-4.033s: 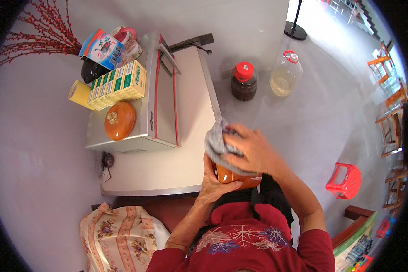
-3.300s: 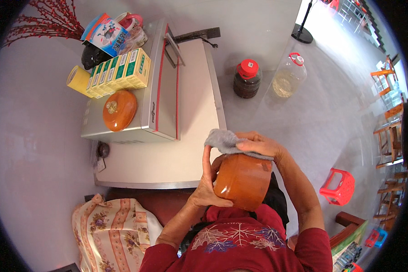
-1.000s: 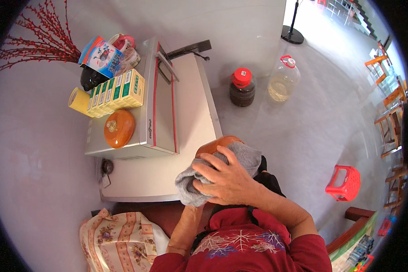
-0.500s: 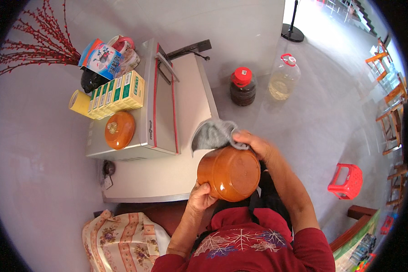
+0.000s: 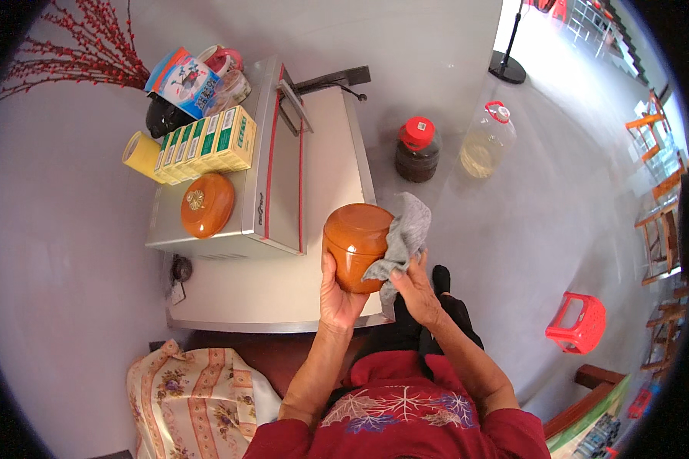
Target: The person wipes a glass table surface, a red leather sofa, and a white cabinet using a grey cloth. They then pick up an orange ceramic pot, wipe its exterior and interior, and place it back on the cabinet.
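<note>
A glossy orange-brown round pot (image 5: 352,249) is tilted in the air over the edge of the white tabletop, its flat base turned up and away. My left hand (image 5: 338,297) grips it from below on the left side. In my right hand (image 5: 415,289) is a grey cloth (image 5: 407,233), pressed against the pot's right side. Part of the cloth stands up above the pot. A matching orange-brown lid (image 5: 207,205) with a gold-coloured knob lies on the silver metal cabinet (image 5: 237,222) to the left.
Yellow-green boxes (image 5: 207,145), a yellow cylinder (image 5: 142,155) and a blue pouch (image 5: 182,80) crowd the cabinet top. On the floor stand a dark red-lidded jar (image 5: 417,151), a clear jug (image 5: 488,141) and a red plastic stool (image 5: 578,323). Floral fabric (image 5: 195,402) is at lower left.
The pot has moved up and slightly left, and its base has tipped away from me. My right hand and the cloth have slid from its far rim down along its right side.
</note>
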`<act>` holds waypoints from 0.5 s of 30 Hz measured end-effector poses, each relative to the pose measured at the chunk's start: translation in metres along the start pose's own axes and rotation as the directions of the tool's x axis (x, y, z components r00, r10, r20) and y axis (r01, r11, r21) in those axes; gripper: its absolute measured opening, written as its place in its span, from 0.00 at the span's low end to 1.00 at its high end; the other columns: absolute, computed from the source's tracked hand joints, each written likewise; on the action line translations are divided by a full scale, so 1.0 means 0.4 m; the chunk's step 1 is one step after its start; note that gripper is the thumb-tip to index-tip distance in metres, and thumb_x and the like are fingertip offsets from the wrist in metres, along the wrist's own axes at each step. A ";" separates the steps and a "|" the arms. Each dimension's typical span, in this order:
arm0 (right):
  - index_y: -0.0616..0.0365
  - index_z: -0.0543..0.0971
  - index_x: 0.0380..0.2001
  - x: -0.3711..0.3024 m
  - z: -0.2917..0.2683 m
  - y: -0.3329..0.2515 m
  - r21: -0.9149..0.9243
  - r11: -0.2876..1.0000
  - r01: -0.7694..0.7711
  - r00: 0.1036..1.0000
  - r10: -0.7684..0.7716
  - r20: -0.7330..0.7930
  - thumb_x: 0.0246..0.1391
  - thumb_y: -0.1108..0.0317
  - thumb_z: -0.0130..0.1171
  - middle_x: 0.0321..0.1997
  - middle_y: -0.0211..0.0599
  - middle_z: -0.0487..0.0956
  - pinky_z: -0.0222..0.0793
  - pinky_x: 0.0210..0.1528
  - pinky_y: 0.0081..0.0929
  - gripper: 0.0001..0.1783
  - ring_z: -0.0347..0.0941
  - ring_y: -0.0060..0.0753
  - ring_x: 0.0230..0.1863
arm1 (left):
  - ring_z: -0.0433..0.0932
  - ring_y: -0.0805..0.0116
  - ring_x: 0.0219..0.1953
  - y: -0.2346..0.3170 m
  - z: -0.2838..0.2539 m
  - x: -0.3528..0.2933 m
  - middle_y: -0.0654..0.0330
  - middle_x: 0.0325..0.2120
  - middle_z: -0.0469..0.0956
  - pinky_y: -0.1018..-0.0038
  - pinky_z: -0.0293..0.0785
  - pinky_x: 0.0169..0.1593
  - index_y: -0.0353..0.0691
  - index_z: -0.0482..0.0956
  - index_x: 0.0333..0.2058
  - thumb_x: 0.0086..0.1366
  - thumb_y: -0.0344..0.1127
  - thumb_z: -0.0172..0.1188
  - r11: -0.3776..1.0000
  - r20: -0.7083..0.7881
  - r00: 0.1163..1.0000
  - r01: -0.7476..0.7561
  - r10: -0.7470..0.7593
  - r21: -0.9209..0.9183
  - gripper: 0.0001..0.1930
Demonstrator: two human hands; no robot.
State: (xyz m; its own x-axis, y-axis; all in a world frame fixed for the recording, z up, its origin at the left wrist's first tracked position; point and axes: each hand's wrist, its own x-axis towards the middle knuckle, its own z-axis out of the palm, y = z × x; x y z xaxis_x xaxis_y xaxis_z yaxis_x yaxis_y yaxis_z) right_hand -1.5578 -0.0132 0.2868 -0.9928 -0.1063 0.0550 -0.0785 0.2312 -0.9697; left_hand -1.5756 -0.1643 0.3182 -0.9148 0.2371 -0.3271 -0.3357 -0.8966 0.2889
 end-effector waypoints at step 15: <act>0.60 0.76 0.47 0.116 -0.104 -0.149 -0.021 0.961 0.274 0.961 -0.273 0.042 0.52 0.57 0.56 0.61 0.54 0.60 0.54 0.61 0.40 0.23 0.58 0.53 0.62 | 0.67 0.63 0.57 -0.023 0.001 -0.054 0.62 0.53 0.69 0.58 0.64 0.60 0.45 0.61 0.58 0.59 0.39 0.63 0.981 -0.048 0.999 0.012 -0.002 0.194 0.31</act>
State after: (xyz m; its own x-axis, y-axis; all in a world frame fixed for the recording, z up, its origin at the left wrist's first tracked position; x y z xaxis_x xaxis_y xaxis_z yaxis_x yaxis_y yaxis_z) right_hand -1.6028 0.0084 0.3570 -0.9289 -0.2059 0.3077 -0.3496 0.2136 -0.9122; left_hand -1.5529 -0.1611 0.3230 -0.9021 0.2208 -0.3709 -0.3835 -0.8042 0.4541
